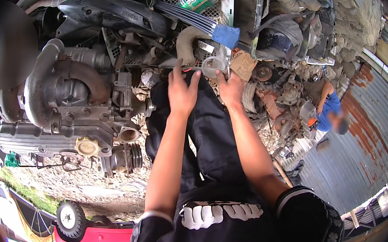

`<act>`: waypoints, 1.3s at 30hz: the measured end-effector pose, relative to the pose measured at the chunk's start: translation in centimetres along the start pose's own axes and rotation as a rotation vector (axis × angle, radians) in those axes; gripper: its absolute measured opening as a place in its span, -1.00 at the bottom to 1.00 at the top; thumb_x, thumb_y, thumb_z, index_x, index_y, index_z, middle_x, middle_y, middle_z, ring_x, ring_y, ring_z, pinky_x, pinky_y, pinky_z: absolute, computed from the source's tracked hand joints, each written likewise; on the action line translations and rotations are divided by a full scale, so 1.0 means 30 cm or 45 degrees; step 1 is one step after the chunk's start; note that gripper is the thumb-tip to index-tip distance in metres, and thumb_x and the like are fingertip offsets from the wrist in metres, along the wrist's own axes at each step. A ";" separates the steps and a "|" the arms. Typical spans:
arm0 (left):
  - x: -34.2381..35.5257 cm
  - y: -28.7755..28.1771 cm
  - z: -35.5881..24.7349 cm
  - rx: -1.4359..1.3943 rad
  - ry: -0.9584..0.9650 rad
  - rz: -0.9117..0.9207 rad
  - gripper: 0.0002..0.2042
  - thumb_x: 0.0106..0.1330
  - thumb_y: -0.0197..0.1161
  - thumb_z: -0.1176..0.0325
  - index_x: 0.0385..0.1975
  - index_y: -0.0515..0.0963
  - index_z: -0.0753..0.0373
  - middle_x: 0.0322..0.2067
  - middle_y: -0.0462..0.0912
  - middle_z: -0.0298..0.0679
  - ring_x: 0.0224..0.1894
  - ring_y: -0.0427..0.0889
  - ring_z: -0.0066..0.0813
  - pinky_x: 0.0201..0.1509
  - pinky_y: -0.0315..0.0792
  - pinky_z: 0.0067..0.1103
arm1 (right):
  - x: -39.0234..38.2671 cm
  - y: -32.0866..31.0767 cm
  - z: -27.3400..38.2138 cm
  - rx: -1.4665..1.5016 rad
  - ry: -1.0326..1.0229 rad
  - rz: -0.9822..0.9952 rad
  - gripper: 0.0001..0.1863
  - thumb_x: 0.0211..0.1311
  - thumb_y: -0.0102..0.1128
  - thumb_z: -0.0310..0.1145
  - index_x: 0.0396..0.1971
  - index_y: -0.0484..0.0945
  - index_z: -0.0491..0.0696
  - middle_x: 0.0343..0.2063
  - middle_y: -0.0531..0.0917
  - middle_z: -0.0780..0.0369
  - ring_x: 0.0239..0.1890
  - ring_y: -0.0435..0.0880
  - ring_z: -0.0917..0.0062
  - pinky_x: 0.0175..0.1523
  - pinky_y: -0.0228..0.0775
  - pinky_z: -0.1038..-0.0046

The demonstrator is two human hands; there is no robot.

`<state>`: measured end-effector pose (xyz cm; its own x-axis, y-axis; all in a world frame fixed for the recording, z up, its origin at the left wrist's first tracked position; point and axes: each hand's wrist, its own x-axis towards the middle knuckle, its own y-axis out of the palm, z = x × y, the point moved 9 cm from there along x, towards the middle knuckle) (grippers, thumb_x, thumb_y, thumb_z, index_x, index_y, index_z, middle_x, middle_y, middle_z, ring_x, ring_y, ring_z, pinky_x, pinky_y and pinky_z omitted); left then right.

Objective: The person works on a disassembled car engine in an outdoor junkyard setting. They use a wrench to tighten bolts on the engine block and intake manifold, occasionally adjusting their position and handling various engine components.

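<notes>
The round clear cup (211,64), just beyond the right hand (231,88), could tip or slip if supported only at its near rim, that grip being unclear, while the left hand (183,94) spreads, fingers apart, to its left.

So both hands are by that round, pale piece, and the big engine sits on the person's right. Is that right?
One slip: the engine sits on the person's left, as the head view shows. The left hand and right hand are indeed by the round, pale piece.
</notes>
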<state>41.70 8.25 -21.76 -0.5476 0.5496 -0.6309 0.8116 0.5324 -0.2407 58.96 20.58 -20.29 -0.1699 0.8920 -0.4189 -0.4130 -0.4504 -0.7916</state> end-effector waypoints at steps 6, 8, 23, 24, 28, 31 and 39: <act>0.244 0.012 0.210 0.014 -0.442 -0.266 -0.47 0.19 0.32 0.30 0.20 0.50 0.29 -0.10 0.71 0.13 -0.18 0.78 -0.06 0.00 0.59 -0.34 | -0.036 0.050 -0.087 0.062 0.129 -0.093 -0.77 0.20 0.37 -0.31 -0.40 0.62 -0.19 -0.53 0.71 0.07 -0.42 0.72 0.10 -0.21 0.50 0.16; 0.283 -0.034 0.260 -0.209 -0.470 -0.242 -0.59 0.24 0.25 0.44 0.12 0.58 0.32 -0.07 0.71 0.05 -0.29 0.79 -0.21 -0.10 0.62 -0.43 | -0.048 0.040 -0.105 0.097 0.115 -0.160 -0.77 0.18 0.36 -0.31 -0.42 0.61 -0.19 -0.56 0.71 0.08 -0.44 0.72 0.10 -0.22 0.50 0.16; 0.343 -0.130 -0.186 -0.904 -0.049 0.076 -0.68 0.49 0.13 0.40 0.16 0.52 0.38 0.08 0.66 -0.07 0.12 0.65 -0.32 0.21 0.49 -0.41 | -0.009 0.019 -0.240 0.197 0.218 -0.266 -0.71 0.24 0.41 -0.25 -0.26 0.66 -0.20 -0.48 0.73 0.08 -0.42 0.72 0.18 -0.20 0.50 0.24; 0.315 -0.148 -0.131 -1.009 -0.124 0.041 -0.69 0.50 0.12 0.41 0.16 0.51 0.38 0.08 0.66 -0.07 0.12 0.65 -0.31 0.19 0.49 -0.40 | -0.017 0.020 -0.236 0.221 0.301 -0.226 -0.71 0.24 0.41 -0.25 -0.26 0.66 -0.20 -0.46 0.74 0.07 -0.40 0.72 0.18 -0.18 0.50 0.24; 0.184 -0.254 0.067 -0.831 -0.197 -0.063 -0.71 0.52 0.09 0.39 0.16 0.52 0.31 0.05 0.68 -0.11 0.03 0.68 -0.31 0.11 0.49 -0.43 | -0.068 -0.003 -0.227 0.262 0.286 -0.257 -0.71 0.24 0.40 -0.26 -0.24 0.66 -0.19 -0.39 0.75 0.05 -0.32 0.74 0.23 -0.10 0.49 0.27; 0.069 -0.254 0.253 -0.765 -0.375 -0.078 -0.69 0.50 0.14 0.33 0.16 0.52 0.28 0.02 0.68 -0.13 0.01 0.68 -0.35 0.09 0.49 -0.45 | -0.088 0.016 -0.238 0.270 0.192 -0.303 -0.71 0.25 0.40 -0.26 -0.22 0.66 -0.20 -0.37 0.76 0.05 -0.31 0.74 0.24 -0.07 0.49 0.27; -0.168 -0.060 0.375 -0.627 -0.525 0.234 -0.68 0.48 0.19 0.26 0.14 0.54 0.24 -0.03 0.70 -0.22 -0.02 0.67 -0.46 0.09 0.48 -0.51 | -0.274 0.236 -0.313 1.329 0.887 0.159 -0.71 0.43 0.25 -0.14 -0.37 0.44 -0.01 -0.62 0.43 0.38 -0.69 0.33 0.73 -0.60 0.16 0.56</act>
<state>45.29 -2.71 -26.45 -0.2072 0.4200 -0.8835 0.6428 0.7393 0.2007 65.84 9.70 -26.62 0.1166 0.4929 -0.8622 -0.9908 -0.0017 -0.1350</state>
